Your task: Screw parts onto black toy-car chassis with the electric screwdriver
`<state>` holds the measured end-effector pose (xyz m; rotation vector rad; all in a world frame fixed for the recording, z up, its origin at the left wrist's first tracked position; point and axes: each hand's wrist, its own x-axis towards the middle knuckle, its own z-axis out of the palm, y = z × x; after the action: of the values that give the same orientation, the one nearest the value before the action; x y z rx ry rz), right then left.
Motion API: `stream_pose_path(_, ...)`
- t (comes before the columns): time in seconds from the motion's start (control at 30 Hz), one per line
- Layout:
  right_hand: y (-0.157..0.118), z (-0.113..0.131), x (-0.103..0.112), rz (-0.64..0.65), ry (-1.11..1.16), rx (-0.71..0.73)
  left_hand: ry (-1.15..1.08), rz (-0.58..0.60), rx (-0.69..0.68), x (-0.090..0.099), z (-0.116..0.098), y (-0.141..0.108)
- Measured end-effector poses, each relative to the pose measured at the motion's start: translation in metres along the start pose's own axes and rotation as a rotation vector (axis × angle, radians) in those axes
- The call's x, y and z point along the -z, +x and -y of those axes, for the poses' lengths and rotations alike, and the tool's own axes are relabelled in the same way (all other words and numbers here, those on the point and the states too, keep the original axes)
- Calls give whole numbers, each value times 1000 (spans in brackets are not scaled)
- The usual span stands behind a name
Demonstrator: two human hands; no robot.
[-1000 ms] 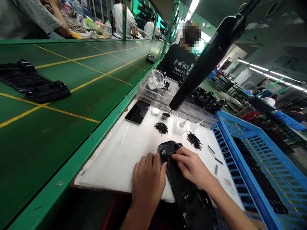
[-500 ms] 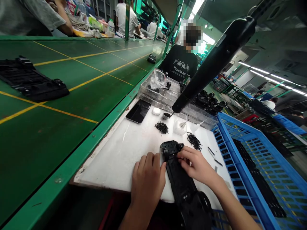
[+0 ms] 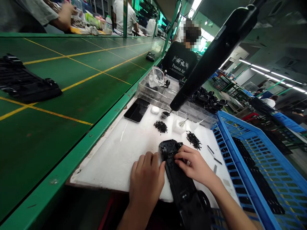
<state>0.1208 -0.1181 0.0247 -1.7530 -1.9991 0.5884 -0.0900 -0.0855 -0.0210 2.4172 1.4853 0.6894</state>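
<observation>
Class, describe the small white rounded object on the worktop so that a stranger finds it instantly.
Start at the white worktop beside the green conveyor surface. Near its far edge, look between the flat black phone and the small round cup of tiny black pieces. The small white rounded object sits there, smooth and opaque, unlike the dark phone or filled cup.

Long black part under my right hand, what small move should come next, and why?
Perhaps brace the black part with the left hand: its thumb is by the edge, the right hand has its fingertips near the far end, and the near end juts past the white board.
</observation>
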Motion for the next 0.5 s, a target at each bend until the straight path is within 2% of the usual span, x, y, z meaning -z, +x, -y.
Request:
stream_pose_path(0.13,-1,4,4,-15,39,-42,3,-7,-4,-1,0,0)
stream_pose_path(0.5,-6,8,-2,-46,-17,-86,8,-7,-18,1,0,2)
